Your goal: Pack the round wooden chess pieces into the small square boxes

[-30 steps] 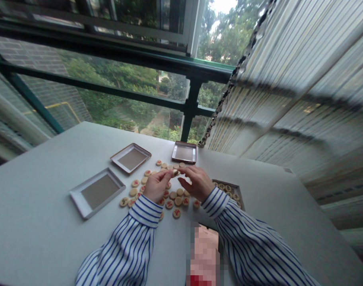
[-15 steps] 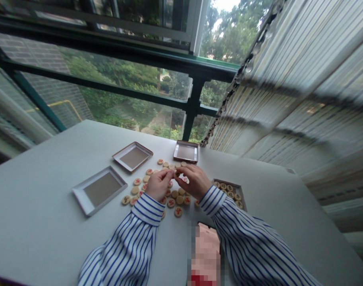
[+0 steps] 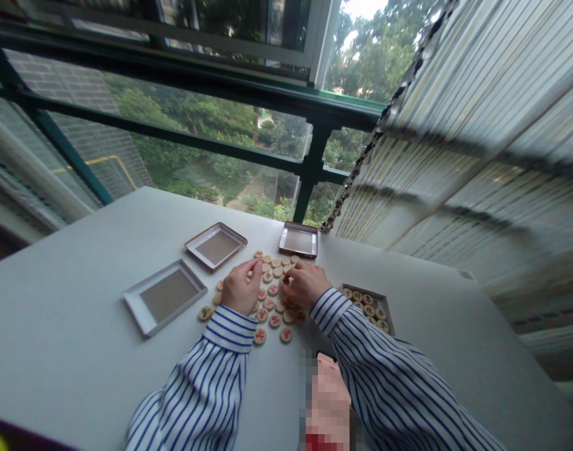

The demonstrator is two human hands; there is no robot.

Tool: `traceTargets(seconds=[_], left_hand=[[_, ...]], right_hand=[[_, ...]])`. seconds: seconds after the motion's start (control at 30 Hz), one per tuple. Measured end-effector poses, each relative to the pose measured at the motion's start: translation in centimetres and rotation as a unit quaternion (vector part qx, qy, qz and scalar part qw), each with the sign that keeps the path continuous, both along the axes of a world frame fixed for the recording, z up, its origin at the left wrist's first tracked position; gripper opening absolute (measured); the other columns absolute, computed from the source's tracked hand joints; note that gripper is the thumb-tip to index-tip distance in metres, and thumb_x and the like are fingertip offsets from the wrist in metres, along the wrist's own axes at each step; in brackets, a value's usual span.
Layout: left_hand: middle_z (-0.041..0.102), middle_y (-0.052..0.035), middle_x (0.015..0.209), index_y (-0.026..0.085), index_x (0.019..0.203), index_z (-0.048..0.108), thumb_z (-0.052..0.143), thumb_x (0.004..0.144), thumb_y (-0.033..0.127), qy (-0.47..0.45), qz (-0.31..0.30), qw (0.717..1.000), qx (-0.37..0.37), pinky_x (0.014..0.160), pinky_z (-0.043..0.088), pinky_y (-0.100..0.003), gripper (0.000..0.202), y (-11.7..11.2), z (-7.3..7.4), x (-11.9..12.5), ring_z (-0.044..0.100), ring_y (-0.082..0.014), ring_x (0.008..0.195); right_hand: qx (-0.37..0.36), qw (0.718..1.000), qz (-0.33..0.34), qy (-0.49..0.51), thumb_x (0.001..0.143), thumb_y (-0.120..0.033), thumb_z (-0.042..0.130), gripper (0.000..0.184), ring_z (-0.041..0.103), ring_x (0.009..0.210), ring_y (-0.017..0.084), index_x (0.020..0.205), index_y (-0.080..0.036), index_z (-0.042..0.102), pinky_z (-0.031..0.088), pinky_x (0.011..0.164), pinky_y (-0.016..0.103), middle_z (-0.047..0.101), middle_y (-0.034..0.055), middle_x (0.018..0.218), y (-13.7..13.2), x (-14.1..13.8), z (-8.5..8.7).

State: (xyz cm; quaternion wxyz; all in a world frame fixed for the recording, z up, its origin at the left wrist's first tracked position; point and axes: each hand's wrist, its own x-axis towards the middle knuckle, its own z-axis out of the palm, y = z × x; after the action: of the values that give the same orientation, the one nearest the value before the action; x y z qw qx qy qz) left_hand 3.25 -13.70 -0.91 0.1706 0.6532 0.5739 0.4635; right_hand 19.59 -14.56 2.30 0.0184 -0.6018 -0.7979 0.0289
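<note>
Round wooden xiangqi pieces (image 3: 275,320) lie spread over the white table, some showing red characters, some black, others blank side up. My left hand (image 3: 242,288) hovers over the left side of the spread, thumb and fingers pressed together; whatever may be between them is hidden. At the right side, my right hand (image 3: 309,285) is closed with its fingertips on a xiangqi piece (image 3: 284,280), partly covered by the fingers. An open box (image 3: 387,305) just right of that hand holds several black-character pieces in rows, partly hidden by my sleeve.
A larger white tray (image 3: 148,326) and a brown-rimmed tray (image 3: 192,250) lie at left. Another shallow tray (image 3: 281,245) sits at the back by the window. A pink phone-like object (image 3: 331,388), partly pixelated, lies near my right forearm. The curtain (image 3: 456,144) hangs along the right.
My hands were together at a piece above the spread; now they are apart. The left has moved left, the right slightly down towards the pieces. The whole view has shifted a little.
</note>
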Motion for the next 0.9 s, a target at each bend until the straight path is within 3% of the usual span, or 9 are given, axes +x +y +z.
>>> traceTargets(seconds=[0.4, 0.53, 0.67, 0.9], left_hand=[[0.068, -0.0091, 0.089, 0.013, 0.092, 0.064, 0.042, 0.083, 0.027, 0.106, -0.084, 0.989, 0.061, 0.079, 0.044, -0.034, 0.027, 0.0, -0.7, 0.9, 0.061, -0.0206, 0.084], [0.068, -0.0084, 0.091, 0.014, 0.092, 0.063, 0.041, 0.084, 0.026, 0.111, -0.101, 0.985, 0.08, 0.08, 0.044, -0.034, 0.026, 0.0, -1.1, 1.1, 0.061, -0.0198, 0.085], [0.067, -0.0084, 0.088, 0.014, 0.093, 0.062, 0.042, 0.084, 0.025, 0.129, -0.118, 0.98, 0.096, 0.078, 0.045, -0.033, 0.025, -0.2, -1.2, 1.4, 0.06, -0.0195, 0.083], [0.067, -0.0077, 0.088, 0.015, 0.092, 0.062, 0.043, 0.083, 0.022, 0.151, -0.132, 0.974, 0.101, 0.075, 0.045, -0.034, 0.022, -1.0, -1.1, 2.3, 0.059, -0.0197, 0.081]], right_hand=[[-0.011, 1.0, 0.007, -0.019, 0.078, -0.047, 0.046, 0.032, 0.053, 0.091, 0.022, 0.087, -0.023, 0.067, 0.038, 0.073, 0.034, 0.058, 0.0083, 0.097, 0.2, 0.2, -0.3], [0.007, 1.0, 0.004, 0.021, 0.078, -0.039, 0.049, 0.029, 0.053, 0.092, 0.02, 0.099, -0.025, 0.063, 0.037, 0.074, 0.031, 0.059, 0.0058, 0.098, 0.2, 2.3, 0.1], [-0.002, 0.999, -0.007, 0.032, 0.078, -0.026, 0.049, 0.026, 0.054, 0.088, 0.016, 0.1, -0.023, 0.062, 0.036, 0.074, 0.028, 0.062, 0.0037, 0.096, -0.2, 5.2, 0.5], [-0.027, 1.0, -0.004, -0.011, 0.077, -0.03, 0.052, 0.023, 0.054, 0.088, 0.019, 0.097, -0.024, 0.061, 0.035, 0.069, 0.029, 0.064, 0.0041, 0.096, -1.5, 6.1, 0.6]])
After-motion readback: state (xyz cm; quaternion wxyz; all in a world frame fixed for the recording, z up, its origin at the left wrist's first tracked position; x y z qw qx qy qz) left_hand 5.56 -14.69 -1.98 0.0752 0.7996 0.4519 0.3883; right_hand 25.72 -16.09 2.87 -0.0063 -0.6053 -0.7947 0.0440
